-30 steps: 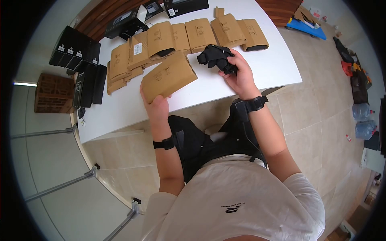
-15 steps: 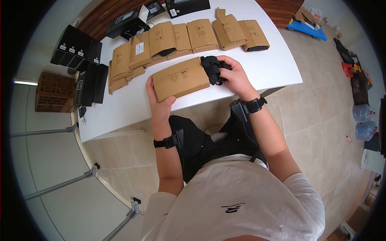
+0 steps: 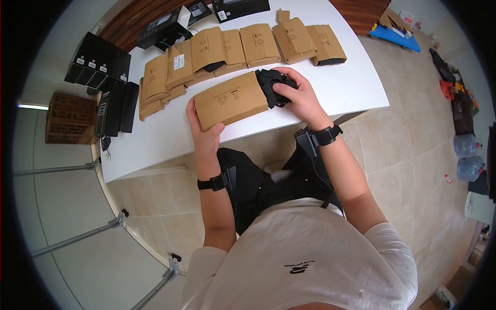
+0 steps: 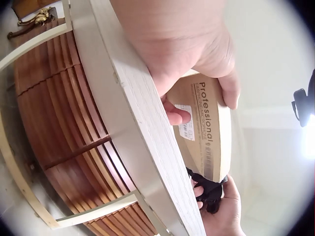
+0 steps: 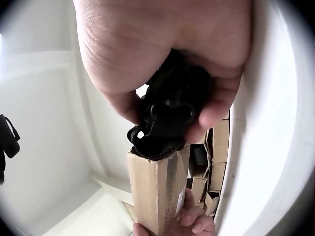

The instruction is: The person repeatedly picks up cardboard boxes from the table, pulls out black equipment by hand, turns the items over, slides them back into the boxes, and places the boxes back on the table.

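Note:
My left hand (image 3: 206, 135) grips a brown cardboard sleeve box (image 3: 230, 101) near its left end, thumb on the near side. At the box's right end, my right hand (image 3: 302, 98) pinches a bundle of black straps (image 3: 271, 87). In the right wrist view the black straps (image 5: 167, 123) sit at the box's end opening, partly inside it, between thumb and fingers. The left wrist view shows printed lettering and a white label on the box (image 4: 199, 118); how deep the straps reach inside is hidden.
Several brown boxes (image 3: 258, 45) stand in a row farther back on the white table (image 3: 356, 88). Black boxes (image 3: 98, 64) are stacked at the left, and more black boxes (image 3: 164, 28) lie at the back. A blue dolly (image 3: 395, 37) is on the floor.
The box has turned flatter and shifted right, and the black straps have come down and left to its right end. In the last half second they have bunched closer against the opening.

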The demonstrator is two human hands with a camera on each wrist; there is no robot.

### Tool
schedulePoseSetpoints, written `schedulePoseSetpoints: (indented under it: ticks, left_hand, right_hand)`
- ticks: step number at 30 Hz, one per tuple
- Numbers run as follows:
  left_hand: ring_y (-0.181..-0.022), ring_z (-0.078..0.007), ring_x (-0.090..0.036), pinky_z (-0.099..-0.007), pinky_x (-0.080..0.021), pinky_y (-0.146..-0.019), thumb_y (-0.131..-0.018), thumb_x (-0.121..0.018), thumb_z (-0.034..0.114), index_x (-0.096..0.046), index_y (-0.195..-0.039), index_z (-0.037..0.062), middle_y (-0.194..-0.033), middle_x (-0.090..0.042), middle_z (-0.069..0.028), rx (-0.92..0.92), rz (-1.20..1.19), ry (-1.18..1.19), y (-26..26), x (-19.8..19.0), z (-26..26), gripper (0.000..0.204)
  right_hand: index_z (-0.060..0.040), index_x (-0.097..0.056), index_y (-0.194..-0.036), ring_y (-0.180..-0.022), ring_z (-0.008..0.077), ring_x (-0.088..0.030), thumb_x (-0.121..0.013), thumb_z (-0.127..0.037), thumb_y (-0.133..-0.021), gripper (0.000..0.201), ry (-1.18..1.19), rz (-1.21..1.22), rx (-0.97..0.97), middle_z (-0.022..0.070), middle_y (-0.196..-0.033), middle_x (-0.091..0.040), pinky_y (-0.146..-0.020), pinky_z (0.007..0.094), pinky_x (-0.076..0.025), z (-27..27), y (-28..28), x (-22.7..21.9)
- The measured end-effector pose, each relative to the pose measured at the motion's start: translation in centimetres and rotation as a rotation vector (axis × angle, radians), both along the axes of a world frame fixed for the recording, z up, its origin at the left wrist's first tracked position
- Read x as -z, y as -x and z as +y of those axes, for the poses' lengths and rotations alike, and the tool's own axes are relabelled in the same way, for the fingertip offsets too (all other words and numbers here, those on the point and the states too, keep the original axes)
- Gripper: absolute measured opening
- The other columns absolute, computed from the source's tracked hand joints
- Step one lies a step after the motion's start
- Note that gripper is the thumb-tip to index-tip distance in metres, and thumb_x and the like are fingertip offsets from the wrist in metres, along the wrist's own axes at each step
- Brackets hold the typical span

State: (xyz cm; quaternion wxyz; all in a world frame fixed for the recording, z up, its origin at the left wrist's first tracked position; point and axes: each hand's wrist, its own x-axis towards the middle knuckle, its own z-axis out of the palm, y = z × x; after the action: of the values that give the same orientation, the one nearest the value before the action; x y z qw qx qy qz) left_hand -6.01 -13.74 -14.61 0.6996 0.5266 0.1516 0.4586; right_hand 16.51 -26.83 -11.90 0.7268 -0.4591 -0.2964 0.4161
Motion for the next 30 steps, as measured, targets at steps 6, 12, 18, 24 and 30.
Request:
schedulePoseSetpoints:
  ticks: [6, 12, 18, 24, 30]
  left_hand:
    - [-0.131, -0.0227, -0.041, -0.0372, -0.037, -0.11, -0.065, -0.073, 0.0, -0.028, -0.147, 0.0061, -0.136, -0.043, -0.0083, 0.026, -0.041, 0.036, 0.1, -0.1, 0.0, 0.094]
    - [-0.13, -0.0231, -0.043, -0.0369, -0.04, -0.107, -0.065, -0.081, 0.003, -0.023, -0.149, 0.0067, -0.137, -0.043, -0.0091, 0.115, 0.016, 0.008, 0.4, -0.2, 0.0, 0.102]
    - [-0.129, -0.0237, -0.044, -0.0368, -0.042, -0.105, -0.064, -0.085, 0.006, -0.021, -0.15, 0.0055, -0.138, -0.043, -0.0103, 0.128, 0.026, -0.007, 0.4, 0.0, 0.0, 0.107]
    - [-0.129, -0.0244, -0.044, -0.037, -0.043, -0.105, -0.064, -0.085, 0.006, -0.02, -0.15, 0.0055, -0.138, -0.043, -0.011, 0.128, 0.041, -0.011, 0.2, -0.3, -0.2, 0.108]
    - [-0.13, -0.0244, -0.045, -0.037, -0.045, -0.103, -0.064, -0.084, 0.003, -0.02, -0.151, 0.006, -0.138, -0.043, -0.0109, 0.135, -0.003, 0.019, 0.4, -0.2, 0.0, 0.107]
  right_hand:
    - [-0.0002, -0.063, -0.116, -0.074, 0.0076, -0.061, -0.068, -0.002, -0.085, 0.031, -0.043, 0.06, -0.032, 0.0037, -0.093, -0.066, -0.065, 0.0233, -0.05, 0.0, -0.2, 0.4]
    - [0.0007, -0.066, -0.107, -0.074, 0.0042, -0.06, -0.064, 0.001, -0.083, 0.024, 0.101, -0.145, -0.171, -0.0021, -0.085, -0.066, -0.068, 0.0212, -0.05, -0.6, -0.4, -0.8]
    - [-0.0005, -0.064, -0.11, -0.08, 0.0037, -0.058, -0.065, -0.005, -0.087, 0.023, -0.041, 0.112, -0.246, -0.0015, -0.092, -0.065, -0.072, 0.0208, -0.048, -0.4, -0.9, 0.3]
    - [-0.0021, -0.06, -0.112, -0.085, 0.0049, -0.058, -0.066, -0.012, -0.093, 0.022, 0.077, -0.079, -0.195, 0.0, -0.096, -0.063, -0.077, 0.0202, -0.047, -0.4, -0.7, 0.3]
    - [-0.0027, -0.064, -0.104, -0.08, 0.0058, -0.06, -0.07, -0.011, -0.09, 0.018, -0.118, 0.032, -0.066, -0.0001, -0.089, -0.067, -0.072, 0.0221, -0.05, 0.0, -0.1, 0.1]
